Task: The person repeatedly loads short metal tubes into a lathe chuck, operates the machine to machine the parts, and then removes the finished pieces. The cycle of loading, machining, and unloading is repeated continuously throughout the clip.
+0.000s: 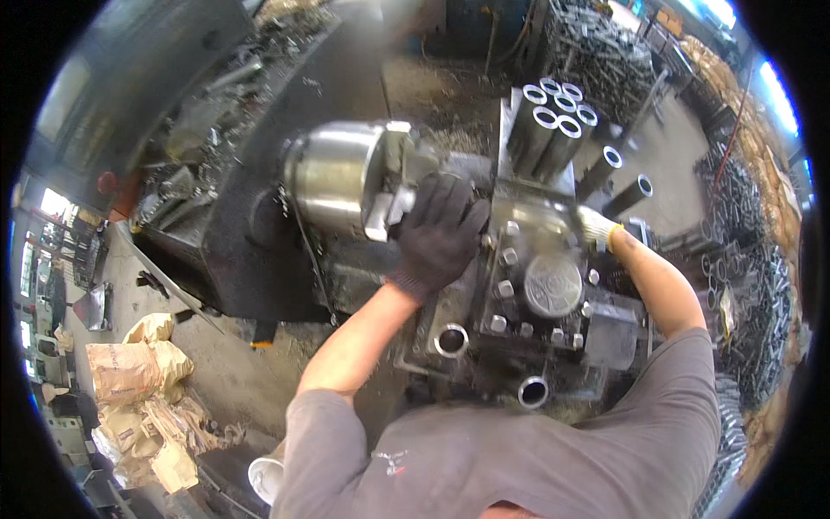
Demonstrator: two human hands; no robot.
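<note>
My left hand [439, 227], in a dark knit glove, is at the jaws of a shiny round lathe chuck [339, 177]. Its fingers curl down and away, and whatever they close around is hidden beneath the glove. Right of it stands a bolted square tool post [517, 290] with a round metal cap [553, 285] on top. On the far right side of that post is my right hand [596, 227] in a white glove; the post's top block hides its fingers. Behind the post a bundle of upright metal tubes [566, 121] stands on the machine.
Single tubes stand right of the bundle [612, 157] and near my body [451, 340]. Metal chips fill a dark machine tray [186, 186] at left. Paper sacks [138, 372] lie on the floor lower left. Heaps of metal parts [596, 52] are piled at the back and right.
</note>
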